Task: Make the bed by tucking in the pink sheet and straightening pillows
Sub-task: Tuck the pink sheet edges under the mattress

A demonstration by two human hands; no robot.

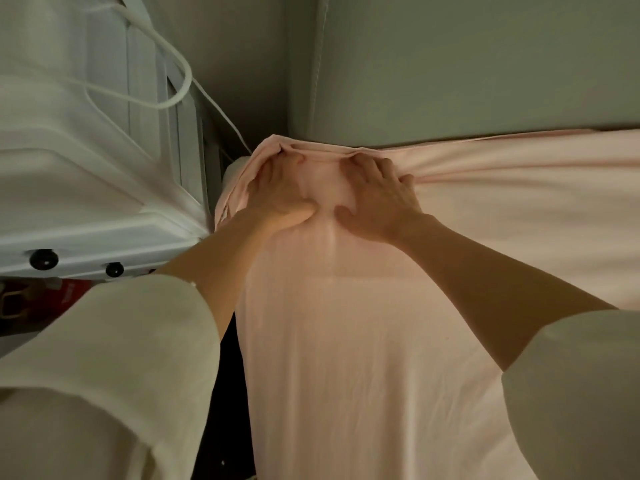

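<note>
Both hands, left (282, 192) and right (375, 199), grip the pink sheet (363, 341) at the bed's corner

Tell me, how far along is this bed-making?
Early to midway, I'd judge. Done: the pink sheet is spread over the mattress, fairly smooth near the camera. In hand: the left hand and right hand press bunched sheet at the corner by the headboard. Left: folds still radiate from that corner, and no pillows are in view to straighten.
</note>
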